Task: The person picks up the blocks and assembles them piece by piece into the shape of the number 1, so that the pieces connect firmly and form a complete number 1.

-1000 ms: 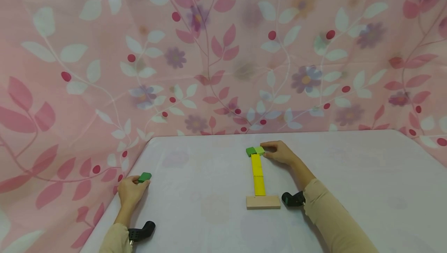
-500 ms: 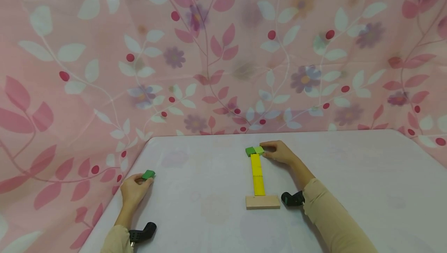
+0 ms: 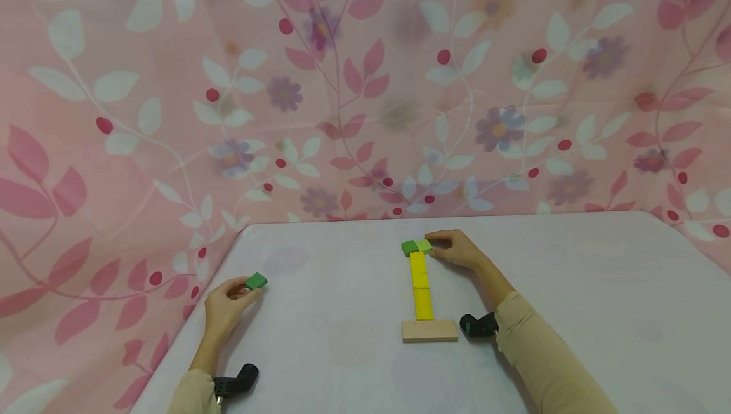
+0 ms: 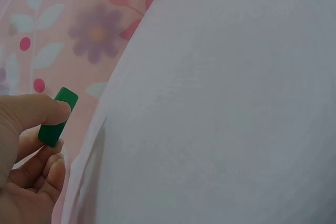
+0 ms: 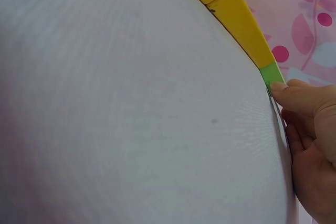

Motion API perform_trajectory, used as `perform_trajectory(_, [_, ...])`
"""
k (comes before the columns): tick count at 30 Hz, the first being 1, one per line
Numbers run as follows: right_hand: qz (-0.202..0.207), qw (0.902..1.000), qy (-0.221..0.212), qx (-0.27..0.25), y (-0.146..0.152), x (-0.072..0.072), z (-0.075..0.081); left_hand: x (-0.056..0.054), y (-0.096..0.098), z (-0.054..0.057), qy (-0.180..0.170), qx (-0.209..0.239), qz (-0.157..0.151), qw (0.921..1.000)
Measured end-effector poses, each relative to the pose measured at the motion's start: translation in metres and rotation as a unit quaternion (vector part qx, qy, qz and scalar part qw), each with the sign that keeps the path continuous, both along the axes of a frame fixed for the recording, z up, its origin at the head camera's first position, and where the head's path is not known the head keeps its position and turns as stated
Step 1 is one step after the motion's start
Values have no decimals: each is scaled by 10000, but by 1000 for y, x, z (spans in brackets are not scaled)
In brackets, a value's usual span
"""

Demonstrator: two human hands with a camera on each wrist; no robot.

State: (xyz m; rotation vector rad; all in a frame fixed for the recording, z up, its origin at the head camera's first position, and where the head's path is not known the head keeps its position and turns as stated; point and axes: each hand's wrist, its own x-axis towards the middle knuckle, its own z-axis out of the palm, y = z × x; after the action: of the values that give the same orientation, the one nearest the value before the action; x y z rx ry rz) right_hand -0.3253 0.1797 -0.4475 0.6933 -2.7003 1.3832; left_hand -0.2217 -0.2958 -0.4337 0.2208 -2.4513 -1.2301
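Between thumb and fingers, my left hand pinches a green block over the left part of the table. The left wrist view shows that green block tilted, the thumb across its face. Farther back, my right hand holds a light green block by its right end. This block sits beside a dark green block at the far end of two yellow blocks laid in line. In the right wrist view, my thumb presses the light green block next to the yellow blocks.
A plain wooden block lies crosswise at the near end of the yellow row. White cloth covers the table, and a pink floral curtain hangs behind and to its left. Black wrist cameras stick out from both sleeves.
My left hand has moved right and slightly away from me, carrying the green block. The right hand and the laid-out blocks stay where they were.
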Motion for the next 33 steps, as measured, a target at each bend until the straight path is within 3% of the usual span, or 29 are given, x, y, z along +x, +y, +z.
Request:
perform_trajectory(21, [-71,9999,-89,-65,2,-1,-3,-14,40,12,364,667,-937,9927])
perform_trajectory(33, [3,9999,-77,-121,3,0,-3,-24,72,16,290,916,-1272,9872])
